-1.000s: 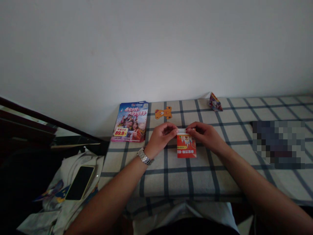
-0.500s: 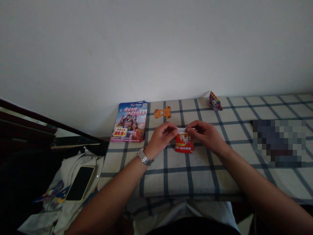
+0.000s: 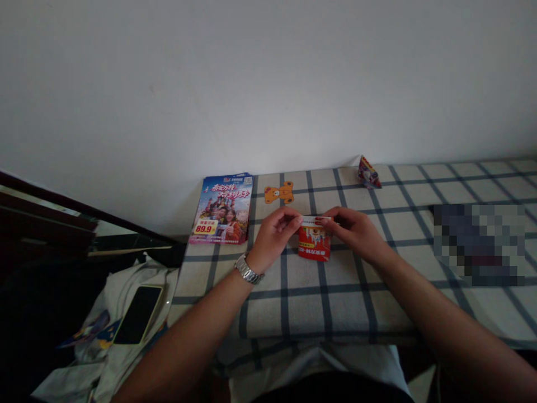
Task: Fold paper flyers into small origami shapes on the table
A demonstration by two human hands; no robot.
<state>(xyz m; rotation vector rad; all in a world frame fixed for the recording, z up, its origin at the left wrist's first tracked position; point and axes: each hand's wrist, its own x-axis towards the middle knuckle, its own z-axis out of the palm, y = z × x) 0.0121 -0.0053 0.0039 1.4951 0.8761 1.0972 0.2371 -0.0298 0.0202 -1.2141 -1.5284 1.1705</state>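
Flyer [image 3: 314, 244] is being held near the surface's [image 3: 293, 305] far left corner, left hand [image 3: 273, 234] and right hand [image 3: 351, 235] pinching its top edge.

The folded leaflet [image 3: 314, 243], pinched between the left hand [image 3: 274, 238] and the right hand [image 3: 352, 232], is thin printed paper: red with a white strip along the top and a faint gloss. The checked cloth [image 3: 335, 302] over the surface is woven fabric, matt and slightly coarse, hanging soft over the near edge. At the far left corner the flyer stack [image 3: 223, 208] is coated paper with a sheen. Beside it the bear cut-out [image 3: 280, 192] looks flat and matt, either card or paper. At the far edge the small folded piece [image 3: 368, 172] is creased printed paper. The watch band [image 3: 248, 269] is bright metal links. Off the left edge, the phone [image 3: 137, 314] has a smooth, glossy dark face and lies on soft white fabric [image 3: 126, 285].
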